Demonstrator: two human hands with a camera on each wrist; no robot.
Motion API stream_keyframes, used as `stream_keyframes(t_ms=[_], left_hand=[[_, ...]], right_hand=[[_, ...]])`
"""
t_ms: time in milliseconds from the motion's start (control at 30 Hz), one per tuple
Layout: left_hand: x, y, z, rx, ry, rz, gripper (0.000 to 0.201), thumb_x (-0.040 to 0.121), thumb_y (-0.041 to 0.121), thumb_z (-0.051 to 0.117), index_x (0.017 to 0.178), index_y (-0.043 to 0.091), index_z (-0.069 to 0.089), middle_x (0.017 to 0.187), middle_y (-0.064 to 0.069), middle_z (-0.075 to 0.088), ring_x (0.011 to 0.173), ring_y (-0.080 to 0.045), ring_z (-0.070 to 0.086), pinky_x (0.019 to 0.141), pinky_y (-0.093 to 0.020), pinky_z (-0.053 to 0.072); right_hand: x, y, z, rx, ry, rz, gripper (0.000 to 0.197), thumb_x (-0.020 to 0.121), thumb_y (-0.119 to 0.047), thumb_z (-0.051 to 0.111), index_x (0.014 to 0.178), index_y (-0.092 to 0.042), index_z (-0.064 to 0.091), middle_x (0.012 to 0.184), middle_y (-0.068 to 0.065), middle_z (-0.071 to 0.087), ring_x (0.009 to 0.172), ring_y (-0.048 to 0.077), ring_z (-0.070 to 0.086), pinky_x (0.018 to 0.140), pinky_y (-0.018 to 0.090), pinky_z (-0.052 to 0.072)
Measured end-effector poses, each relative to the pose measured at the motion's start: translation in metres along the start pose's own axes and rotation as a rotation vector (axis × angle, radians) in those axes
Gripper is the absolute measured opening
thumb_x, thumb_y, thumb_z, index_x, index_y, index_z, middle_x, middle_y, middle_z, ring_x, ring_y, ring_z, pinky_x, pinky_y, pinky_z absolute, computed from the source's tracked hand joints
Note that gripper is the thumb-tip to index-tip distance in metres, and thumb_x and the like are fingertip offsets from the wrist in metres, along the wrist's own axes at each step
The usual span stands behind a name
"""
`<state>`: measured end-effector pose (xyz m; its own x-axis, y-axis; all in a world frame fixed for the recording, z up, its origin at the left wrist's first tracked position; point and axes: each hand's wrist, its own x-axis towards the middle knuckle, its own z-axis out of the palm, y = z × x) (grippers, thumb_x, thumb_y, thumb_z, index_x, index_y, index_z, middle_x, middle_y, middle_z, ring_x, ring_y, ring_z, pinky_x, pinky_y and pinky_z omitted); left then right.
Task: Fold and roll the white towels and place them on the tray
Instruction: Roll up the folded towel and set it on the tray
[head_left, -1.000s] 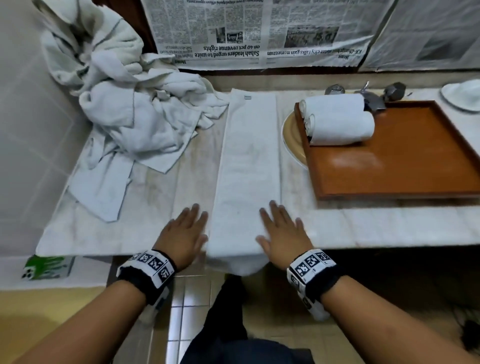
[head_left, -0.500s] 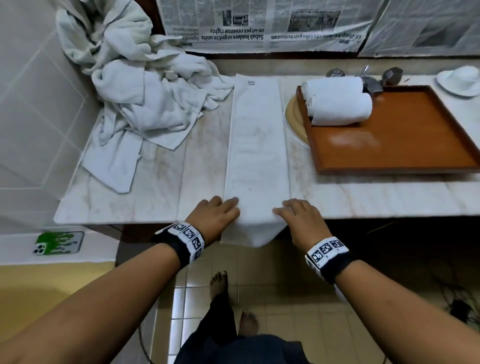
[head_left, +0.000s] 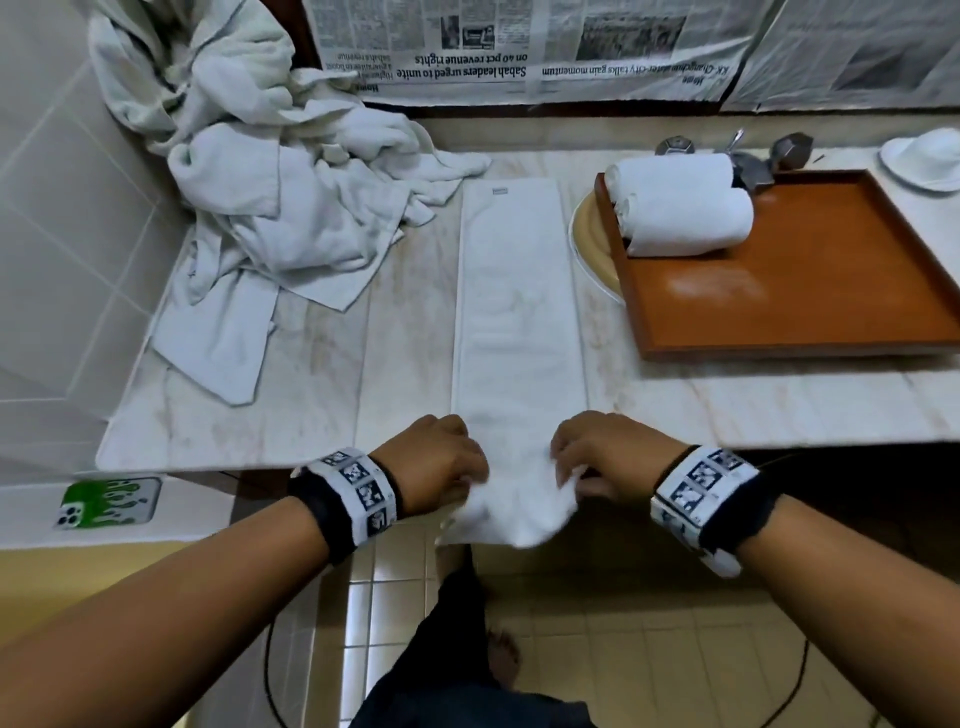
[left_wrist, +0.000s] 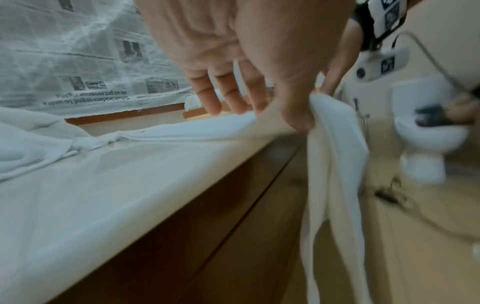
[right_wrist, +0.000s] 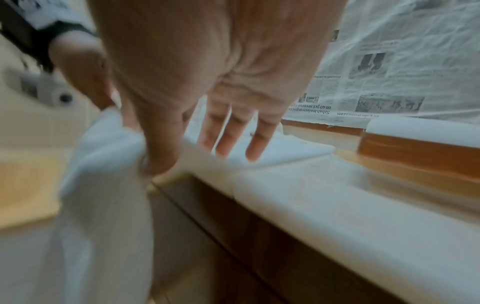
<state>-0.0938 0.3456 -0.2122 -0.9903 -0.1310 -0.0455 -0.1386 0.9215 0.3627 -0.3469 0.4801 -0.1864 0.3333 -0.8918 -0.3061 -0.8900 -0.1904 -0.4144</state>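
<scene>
A white towel (head_left: 519, 312), folded into a long narrow strip, lies lengthwise on the marble counter (head_left: 322, 395), and its near end hangs over the front edge. My left hand (head_left: 441, 462) pinches the left corner of that hanging end (left_wrist: 335, 164) between thumb and finger. My right hand (head_left: 608, 457) pinches the right corner (right_wrist: 103, 185) the same way. The other fingers (right_wrist: 233, 139) reach out over the counter edge. Two rolled white towels (head_left: 685, 208) lie at the back left of the brown wooden tray (head_left: 831, 291).
A heap of loose white towels (head_left: 291, 208) fills the back left corner against the tiled wall. The tray sits over a beige basin (head_left: 597, 249), with taps (head_left: 748, 161) behind it and a white dish (head_left: 924, 161) at far right. A green-cased phone (head_left: 106, 501) lies low left.
Both hands slid back from lying flat beside the strip to the counter's front edge. They curled and took hold of the towel's hanging end, which now bunches between them.
</scene>
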Motion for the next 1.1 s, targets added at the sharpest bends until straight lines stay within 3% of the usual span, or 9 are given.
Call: stream_keyframes(t_ms=[67, 133, 267, 400, 500, 633, 767, 1033, 1100], left_hand=[[0.014, -0.012, -0.023, -0.573, 0.065, -0.276, 0.024, 0.090, 0.030, 0.060, 0.100, 0.011, 0.069, 0.092, -0.002, 0.069, 0.085, -0.014, 0.061, 0.078, -0.030, 0.050], [0.035, -0.037, -0.042, -1.092, 0.256, -0.594, 0.024, 0.092, 0.025, 0.058, 0.094, 0.001, 0.064, 0.087, -0.017, 0.067, 0.079, -0.018, 0.061, 0.079, -0.037, 0.057], [0.064, -0.069, -0.042, -1.315, 0.114, -0.973, 0.031, 0.097, 0.032, 0.060, 0.083, 0.004, 0.058, 0.072, -0.008, 0.065, 0.060, -0.022, 0.063, 0.066, -0.037, 0.053], [0.071, -0.090, -0.031, -1.319, 0.035, -1.003, 0.067, 0.072, 0.057, 0.078, 0.102, -0.002, 0.068, 0.098, -0.019, 0.073, 0.087, -0.038, 0.070, 0.081, -0.049, 0.058], [0.080, -0.091, -0.043, -1.378, -0.031, -0.966, 0.047, 0.082, 0.043, 0.074, 0.100, 0.000, 0.068, 0.093, -0.016, 0.074, 0.077, -0.026, 0.070, 0.069, -0.034, 0.056], [0.105, -0.112, -0.060, -1.289, 0.108, -0.982, 0.046, 0.081, 0.042, 0.078, 0.093, -0.001, 0.066, 0.090, -0.022, 0.072, 0.073, -0.032, 0.069, 0.071, -0.048, 0.061], [0.134, -0.135, -0.071, -1.190, 0.294, -1.047, 0.051, 0.062, 0.055, 0.079, 0.075, 0.008, 0.064, 0.085, -0.023, 0.073, 0.078, -0.040, 0.071, 0.075, -0.060, 0.057], [0.159, -0.148, -0.090, -1.135, 0.111, -0.936, 0.014, 0.090, 0.021, 0.067, 0.099, 0.011, 0.071, 0.097, -0.010, 0.075, 0.086, -0.029, 0.073, 0.081, -0.046, 0.060], [0.168, -0.156, -0.103, -1.206, 0.240, -0.851, 0.017, 0.090, 0.014, 0.066, 0.106, 0.010, 0.070, 0.101, -0.009, 0.075, 0.091, -0.029, 0.073, 0.084, -0.048, 0.058]], right_hand=[[0.019, 0.011, -0.023, 0.441, 0.048, 0.158, 0.010, 0.089, -0.014, 0.070, 0.098, -0.019, 0.072, 0.097, -0.003, 0.069, 0.085, 0.005, 0.060, 0.081, 0.023, 0.048], [0.046, 0.035, -0.035, 0.720, 0.269, 0.448, 0.006, 0.095, -0.015, 0.064, 0.099, -0.014, 0.067, 0.096, 0.010, 0.070, 0.083, 0.018, 0.062, 0.083, 0.035, 0.052], [0.083, 0.053, -0.033, 0.539, 0.160, 0.790, 0.040, 0.097, -0.039, 0.057, 0.070, -0.011, 0.052, 0.074, 0.014, 0.058, 0.075, 0.030, 0.057, 0.069, 0.036, 0.043], [0.093, 0.062, -0.030, 0.746, 0.164, 0.883, 0.041, 0.088, -0.041, 0.068, 0.066, -0.010, 0.053, 0.075, 0.023, 0.061, 0.078, 0.036, 0.062, 0.075, 0.045, 0.048], [0.097, 0.069, -0.038, 0.763, 0.189, 0.923, 0.041, 0.086, -0.046, 0.069, 0.071, -0.009, 0.058, 0.073, 0.017, 0.059, 0.074, 0.034, 0.062, 0.065, 0.034, 0.042], [0.115, 0.080, -0.054, 0.661, 0.386, 0.944, 0.043, 0.085, -0.048, 0.068, 0.062, -0.018, 0.048, 0.059, -0.001, 0.050, 0.060, 0.020, 0.051, 0.063, 0.033, 0.041], [0.142, 0.092, -0.067, 0.697, 0.539, 1.020, 0.044, 0.085, -0.050, 0.069, 0.112, -0.017, 0.060, 0.104, -0.003, 0.062, 0.104, 0.019, 0.060, 0.091, 0.029, 0.043], [0.166, 0.110, -0.113, 0.553, 0.116, 0.926, 0.028, 0.089, -0.033, 0.060, 0.105, -0.010, 0.056, 0.103, 0.008, 0.059, 0.090, 0.026, 0.057, 0.069, 0.028, 0.040], [0.170, 0.116, -0.136, 0.659, 0.278, 0.848, 0.024, 0.088, -0.027, 0.058, 0.099, -0.007, 0.063, 0.096, 0.009, 0.063, 0.087, 0.027, 0.061, 0.067, 0.030, 0.045]])
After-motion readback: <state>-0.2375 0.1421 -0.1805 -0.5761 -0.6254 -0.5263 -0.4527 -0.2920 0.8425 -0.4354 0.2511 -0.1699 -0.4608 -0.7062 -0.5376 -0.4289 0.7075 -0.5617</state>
